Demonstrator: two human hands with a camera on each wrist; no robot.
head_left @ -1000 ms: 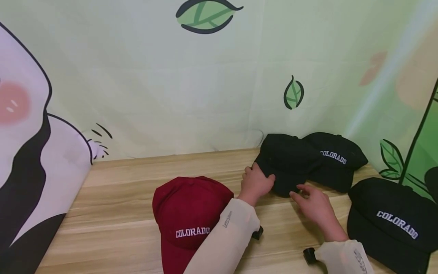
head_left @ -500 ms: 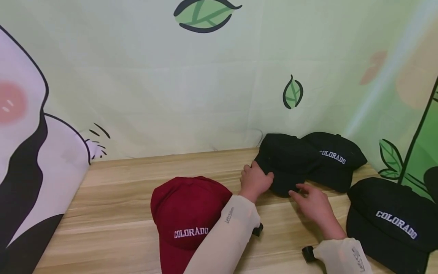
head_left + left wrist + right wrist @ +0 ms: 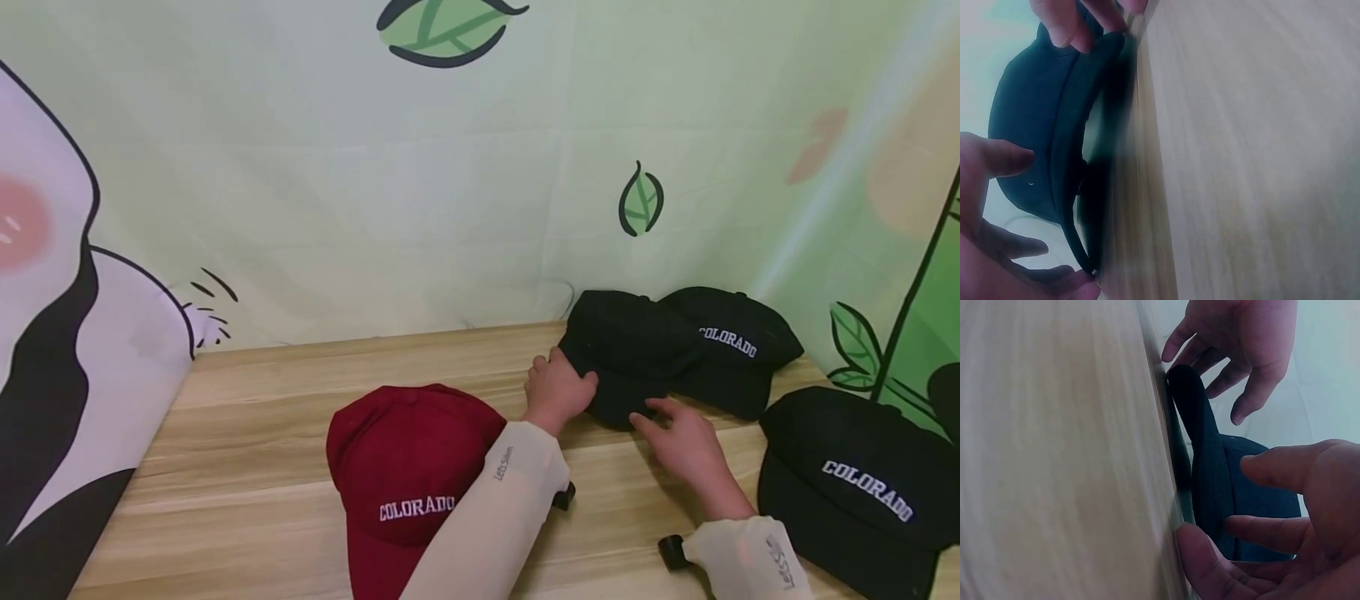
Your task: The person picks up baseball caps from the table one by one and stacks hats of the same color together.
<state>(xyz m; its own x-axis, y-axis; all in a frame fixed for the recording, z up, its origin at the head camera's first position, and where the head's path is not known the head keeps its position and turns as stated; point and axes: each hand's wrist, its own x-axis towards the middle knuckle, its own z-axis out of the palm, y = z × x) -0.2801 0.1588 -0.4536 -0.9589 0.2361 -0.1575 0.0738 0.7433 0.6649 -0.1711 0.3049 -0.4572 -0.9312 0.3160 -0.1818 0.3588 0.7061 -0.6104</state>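
Observation:
A black cap [image 3: 626, 333] sits at the back of the wooden table, with no lettering showing on the side I see. My left hand [image 3: 558, 392] rests at its left edge, fingers loosely bent; in the left wrist view its thumb lies over the dark crown [image 3: 1029, 112]. By the cap's lower front edge is my right hand [image 3: 682, 442], thumb and fingers apart. In the right wrist view its fingers [image 3: 1272, 531] reach over the near side of the cap's brim [image 3: 1204, 425]. Whether they touch it firmly I cannot tell.
Behind the plain cap's right side stands another black cap [image 3: 738, 350] lettered COLORADO. A third black COLORADO cap [image 3: 855, 492] lies at right front. Left of my left sleeve, which partly covers it, is a red COLORADO cap [image 3: 412, 450]. A printed cloth [image 3: 337, 208] hangs behind the table [image 3: 247, 467].
The head view has shifted slightly, so everything in it sits a little further left. Both hands and the caps keep the same places relative to each other.

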